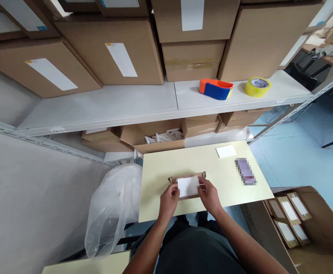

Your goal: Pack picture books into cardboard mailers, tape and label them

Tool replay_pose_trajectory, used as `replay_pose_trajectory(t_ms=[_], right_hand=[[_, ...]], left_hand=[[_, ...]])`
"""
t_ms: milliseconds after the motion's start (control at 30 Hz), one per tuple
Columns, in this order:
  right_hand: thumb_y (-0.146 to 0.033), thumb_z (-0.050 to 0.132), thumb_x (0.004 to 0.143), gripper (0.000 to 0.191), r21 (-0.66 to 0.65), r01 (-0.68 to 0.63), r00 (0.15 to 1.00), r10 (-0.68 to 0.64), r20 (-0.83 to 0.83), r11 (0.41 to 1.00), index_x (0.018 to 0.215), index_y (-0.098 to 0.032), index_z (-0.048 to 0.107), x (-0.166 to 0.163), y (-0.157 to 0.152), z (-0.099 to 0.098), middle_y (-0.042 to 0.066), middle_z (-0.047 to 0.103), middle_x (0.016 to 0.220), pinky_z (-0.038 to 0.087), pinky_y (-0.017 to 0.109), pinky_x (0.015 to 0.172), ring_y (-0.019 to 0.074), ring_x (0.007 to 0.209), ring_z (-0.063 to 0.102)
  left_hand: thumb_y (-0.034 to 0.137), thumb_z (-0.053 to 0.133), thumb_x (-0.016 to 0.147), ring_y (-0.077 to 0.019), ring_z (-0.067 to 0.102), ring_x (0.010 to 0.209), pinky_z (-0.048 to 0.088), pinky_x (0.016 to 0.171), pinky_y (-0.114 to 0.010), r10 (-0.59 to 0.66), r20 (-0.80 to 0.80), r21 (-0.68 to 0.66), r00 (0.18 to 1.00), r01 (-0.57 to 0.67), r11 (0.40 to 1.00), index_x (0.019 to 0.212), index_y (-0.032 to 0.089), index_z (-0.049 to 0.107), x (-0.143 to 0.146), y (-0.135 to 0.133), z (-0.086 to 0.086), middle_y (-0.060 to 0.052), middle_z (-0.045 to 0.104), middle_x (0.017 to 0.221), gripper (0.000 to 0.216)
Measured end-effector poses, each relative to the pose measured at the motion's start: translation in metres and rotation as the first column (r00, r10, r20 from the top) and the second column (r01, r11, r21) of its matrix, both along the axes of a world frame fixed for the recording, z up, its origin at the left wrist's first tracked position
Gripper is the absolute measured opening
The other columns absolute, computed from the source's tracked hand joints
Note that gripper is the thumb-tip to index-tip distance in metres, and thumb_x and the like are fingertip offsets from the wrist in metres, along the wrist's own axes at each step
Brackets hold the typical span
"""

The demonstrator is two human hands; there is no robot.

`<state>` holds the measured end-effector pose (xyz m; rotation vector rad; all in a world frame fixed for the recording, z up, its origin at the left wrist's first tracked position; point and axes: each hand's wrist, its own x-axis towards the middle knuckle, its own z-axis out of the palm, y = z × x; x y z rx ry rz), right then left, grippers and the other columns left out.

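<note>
Well, over on the left a big translucent plastic bag (113,205) bulges beside the pale table (155,163). Next along, on the far side, an open carton (166,146) on the lower shelf holds some white pieces. Near the table's front edge, the left hand (168,199) pinches the left edge of a white card (188,186), which lies over a brown cardboard piece (202,175), whose ends poke out behind. The right hand (208,195) grips the card's right edge, thumb and fingers closed on it. Farther right, at the back of the tabletop, sits another white rectangle (226,151), then a purple object (245,171), too pixelated to name. Rightmost and near, a large carton (329,213) contains small brown boxes (290,213) with white labels.
</note>
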<state>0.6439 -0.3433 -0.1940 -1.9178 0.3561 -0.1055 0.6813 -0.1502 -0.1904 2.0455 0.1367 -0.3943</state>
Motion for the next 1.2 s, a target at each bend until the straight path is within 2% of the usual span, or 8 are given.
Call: replay_pose_trajectory(t_ms=[333,433,533,667,733,933,1033,1200], right_hand=[[-0.02,0.05,0.087,0.043,-0.027,-0.039,0.999,0.038,-0.005,0.999,0.128,-0.02,0.063,-0.003,-0.003,-0.013,0.012,0.072,0.115,0.064,0.036,0.077,0.0215,0.09,0.075],[-0.018,0.049,0.088,0.044,-0.111,-0.097,0.995,0.096,-0.007,0.989,0.131,-0.02,0.06,-0.004,-0.003,-0.011,0.011,0.072,0.113,0.064,0.038,0.081,0.0222,0.091,0.074],[-0.016,0.049,0.089,0.046,-0.298,-0.17,0.985,0.175,-0.011,0.939,0.133,-0.018,0.059,-0.007,-0.004,-0.008,0.015,0.069,0.121,0.062,0.042,0.087,0.0256,0.099,0.072],[-0.014,0.05,0.089,0.045,-0.509,-0.214,0.97,0.244,-0.008,0.834,0.133,-0.015,0.059,-0.012,-0.004,-0.008,0.018,0.062,0.137,0.058,0.047,0.097,0.0309,0.117,0.064],[-0.013,0.051,0.089,0.046,-0.561,-0.231,0.964,0.265,-0.021,0.795,0.135,-0.015,0.058,-0.015,-0.004,-0.01,0.019,0.061,0.14,0.057,0.048,0.098,0.0314,0.119,0.063],[-0.011,0.052,0.089,0.049,-0.626,-0.245,0.955,0.296,-0.024,0.74,0.137,-0.012,0.056,-0.018,-0.003,-0.015,0.02,0.055,0.147,0.055,0.046,0.101,0.0307,0.125,0.059],[-0.009,0.052,0.088,0.047,-0.682,-0.254,0.946,0.324,-0.026,0.686,0.134,-0.011,0.058,-0.02,-0.002,-0.012,0.02,0.053,0.149,0.052,0.047,0.104,0.0317,0.129,0.056],[-0.011,0.053,0.089,0.045,-0.734,-0.263,0.932,0.361,-0.026,0.626,0.133,-0.014,0.061,-0.027,0.003,0.0,0.017,0.054,0.149,0.048,0.05,0.107,0.0338,0.139,0.047]], left_hand=[[0.035,0.053,0.088,-0.0221,0.074,0.093,0.054,0.081,-0.031,-0.049,0.018,0.078,0.999,0.048,0.996,0.109,0.021,0.07,0.002,0.002,-0.007,-0.006,0.079,0.1,0.03],[0.032,0.053,0.089,-0.0211,0.074,0.092,0.053,0.081,-0.03,-0.087,0.025,0.127,0.996,0.084,0.988,0.11,0.022,0.069,0.002,0.002,-0.004,-0.005,0.079,0.099,0.028],[0.028,0.053,0.09,-0.0204,0.074,0.092,0.053,0.082,-0.03,-0.141,0.039,0.183,0.989,0.131,0.974,0.113,0.023,0.067,0.003,-0.001,0.001,-0.004,0.078,0.101,0.027],[0.023,0.055,0.091,-0.0195,0.073,0.092,0.052,0.083,-0.029,-0.196,0.085,0.267,0.977,0.167,0.949,0.113,0.024,0.067,0.003,-0.003,0.007,-0.004,0.077,0.101,0.025],[0.021,0.056,0.091,-0.019,0.072,0.092,0.051,0.083,-0.029,-0.209,0.098,0.296,0.973,0.172,0.94,0.112,0.023,0.067,0.002,-0.003,0.008,-0.004,0.077,0.101,0.024],[0.022,0.057,0.093,-0.0181,0.071,0.088,0.051,0.082,-0.029,-0.226,0.109,0.336,0.968,0.178,0.925,0.117,0.022,0.066,0.0,0.0,0.004,-0.004,0.075,0.099,0.026],[0.024,0.055,0.095,-0.0193,0.071,0.089,0.051,0.082,-0.03,-0.286,0.131,0.445,0.949,0.202,0.872,0.119,0.02,0.065,-0.001,0.002,0.004,-0.005,0.074,0.097,0.027],[0.032,0.056,0.096,-0.0264,0.071,0.092,0.054,0.076,-0.034,-0.407,0.149,0.71,0.901,0.189,0.678,0.126,0.016,0.065,-0.001,0.005,0.01,-0.011,0.073,0.101,0.036]])
